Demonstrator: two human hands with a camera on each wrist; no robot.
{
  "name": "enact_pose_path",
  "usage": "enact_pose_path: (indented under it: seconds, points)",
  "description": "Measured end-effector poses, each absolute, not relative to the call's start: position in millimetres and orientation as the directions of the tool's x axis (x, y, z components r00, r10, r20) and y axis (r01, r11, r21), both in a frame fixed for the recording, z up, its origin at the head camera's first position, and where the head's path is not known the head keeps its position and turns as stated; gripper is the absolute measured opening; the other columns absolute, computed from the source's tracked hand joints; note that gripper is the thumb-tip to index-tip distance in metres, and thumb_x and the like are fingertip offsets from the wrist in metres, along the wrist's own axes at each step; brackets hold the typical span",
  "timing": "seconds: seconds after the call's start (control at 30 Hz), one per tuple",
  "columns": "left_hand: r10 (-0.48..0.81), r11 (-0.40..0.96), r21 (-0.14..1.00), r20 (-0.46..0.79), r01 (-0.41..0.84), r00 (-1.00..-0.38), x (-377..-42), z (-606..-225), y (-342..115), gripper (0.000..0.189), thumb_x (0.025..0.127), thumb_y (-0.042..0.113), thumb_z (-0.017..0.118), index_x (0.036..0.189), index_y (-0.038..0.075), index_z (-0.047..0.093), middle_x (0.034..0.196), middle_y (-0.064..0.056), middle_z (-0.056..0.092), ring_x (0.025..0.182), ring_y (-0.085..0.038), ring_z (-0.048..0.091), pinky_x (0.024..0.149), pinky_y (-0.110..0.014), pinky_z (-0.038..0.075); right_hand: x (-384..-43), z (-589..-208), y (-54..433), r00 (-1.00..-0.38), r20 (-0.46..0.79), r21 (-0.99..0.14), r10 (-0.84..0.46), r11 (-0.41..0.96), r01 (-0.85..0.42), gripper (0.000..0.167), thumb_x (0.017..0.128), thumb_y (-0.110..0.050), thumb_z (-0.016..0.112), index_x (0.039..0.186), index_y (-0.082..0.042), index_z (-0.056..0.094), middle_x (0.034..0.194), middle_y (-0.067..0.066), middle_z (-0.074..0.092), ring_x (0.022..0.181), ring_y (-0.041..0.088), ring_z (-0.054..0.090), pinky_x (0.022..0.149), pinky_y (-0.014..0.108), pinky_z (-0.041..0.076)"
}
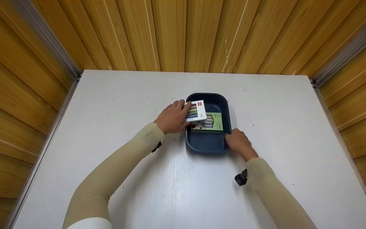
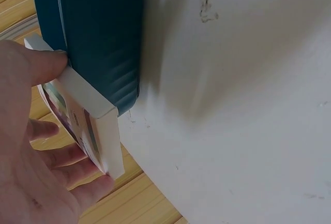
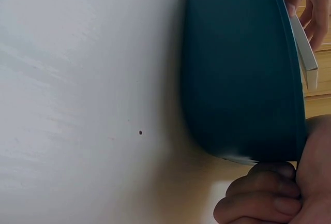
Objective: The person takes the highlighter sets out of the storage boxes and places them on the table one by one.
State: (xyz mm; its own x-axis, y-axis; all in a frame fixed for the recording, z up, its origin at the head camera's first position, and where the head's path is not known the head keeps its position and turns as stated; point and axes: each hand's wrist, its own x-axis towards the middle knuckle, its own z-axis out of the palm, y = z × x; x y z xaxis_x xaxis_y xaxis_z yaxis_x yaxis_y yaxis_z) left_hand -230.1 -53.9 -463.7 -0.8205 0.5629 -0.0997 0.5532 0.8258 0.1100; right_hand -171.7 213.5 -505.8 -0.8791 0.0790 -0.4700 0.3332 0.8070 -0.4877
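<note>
In the head view, a dark blue plastic bin [image 1: 206,143] sits on the white table. My left hand [image 1: 172,117] grips a white box with a picture of coloured sticks [image 1: 201,111] over the bin's left rim. The left wrist view shows the thumb on one edge of this white box [image 2: 85,92] and the other fingers along its far side. A green box with a similar picture [image 1: 217,122] lies inside the bin, partly covered by the white one. My right hand [image 1: 239,141] pinches the bin's right rim, thumb over the edge and fingers curled outside the wall [image 3: 238,79].
The white table [image 1: 132,95] spreads around the bin. Yellow wood-look panels [image 1: 170,35] stand behind it and along both sides, with grey metal strips [image 1: 48,35] at the corners. A few small dark marks dot the tabletop.
</note>
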Motion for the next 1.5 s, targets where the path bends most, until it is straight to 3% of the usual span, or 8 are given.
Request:
enact_pose_path:
  seconds: [1.2,1.5]
  points:
    - [0.557,0.826,0.138,-0.061,0.546,-0.828,-230.2,-467.9,-73.1,0.070,0.096,0.039,0.052,0.153,0.011,0.021,0.142,-0.017,0.038,0.128,-0.029,0.044,0.111,-0.042,0.039,-172.5,-507.9,214.5,-0.879,-0.470,-0.494,0.084,0.800,0.341,0.047,0.096,-0.028,0.036,0.118,0.009,0.054,0.095,0.014,0.060,0.082,0.026,0.056,0.066,0.033,0.043]
    - [0.547,0.831,0.142,-0.042,0.537,-0.836,-229.8,-470.4,-78.8,0.074,0.095,0.040,0.056,0.153,0.013,0.020,0.143,-0.017,0.037,0.129,-0.029,0.044,0.109,-0.042,0.041,-172.3,-507.3,213.0,-0.879,-0.470,-0.490,0.083,0.804,0.338,0.048,0.097,-0.027,0.035,0.120,0.011,0.052,0.096,0.016,0.060,0.083,0.026,0.055,0.068,0.033,0.044]
